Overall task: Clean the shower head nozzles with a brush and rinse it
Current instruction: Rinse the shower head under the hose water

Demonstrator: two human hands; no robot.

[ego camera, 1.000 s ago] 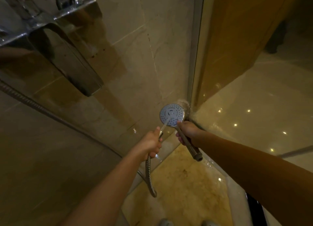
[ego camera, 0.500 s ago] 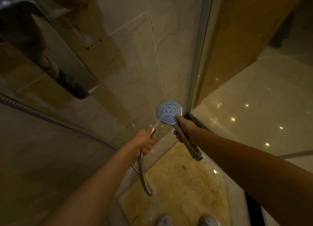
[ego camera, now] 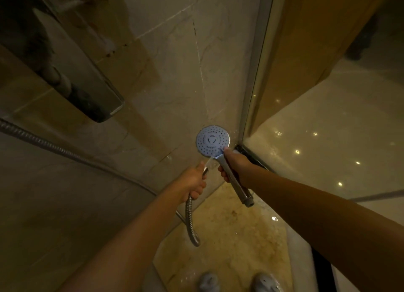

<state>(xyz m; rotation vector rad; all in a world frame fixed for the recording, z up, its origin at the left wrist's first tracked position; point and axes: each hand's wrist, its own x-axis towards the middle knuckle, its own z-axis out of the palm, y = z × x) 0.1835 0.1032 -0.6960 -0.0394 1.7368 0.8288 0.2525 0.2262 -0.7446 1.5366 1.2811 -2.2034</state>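
Shower head (ego camera: 212, 141) is off its hose and held low in the corner of the shower, where the tiled wall (ego camera: 175, 73) meets the metal door frame (ego camera: 253, 62). Its round nozzle face is turned up toward the camera, with rings of small holes around a centre mark. The right hand (ego camera: 235, 167) grips the handle (ego camera: 240, 189) just below the face. Its fingers are curled round the handle and the thumb reaches up to the rim of the face. The lower end of the handle sticks out past the hand, free and joined to nothing.

The left hand (ego camera: 193, 182) sits just beside the right and slightly lower, its fingers wrapped tight on the end of the hose (ego camera: 190, 221). A thin stream of water (ego camera: 210, 159) runs between the hose end and the lower edge of the nozzle face. Below the fist the hose hangs in a short loop, then runs up and left along the wall to the picture's edge.

A chrome fitting (ego camera: 76, 73) juts from the wall at upper left, well apart from both hands. The floor (ego camera: 229, 237) under the hands is yellowish stone with wet spots. Two pale shoes (ego camera: 208, 282) show at the bottom edge. Right of the door frame, glossy tiles reflect small points of light.
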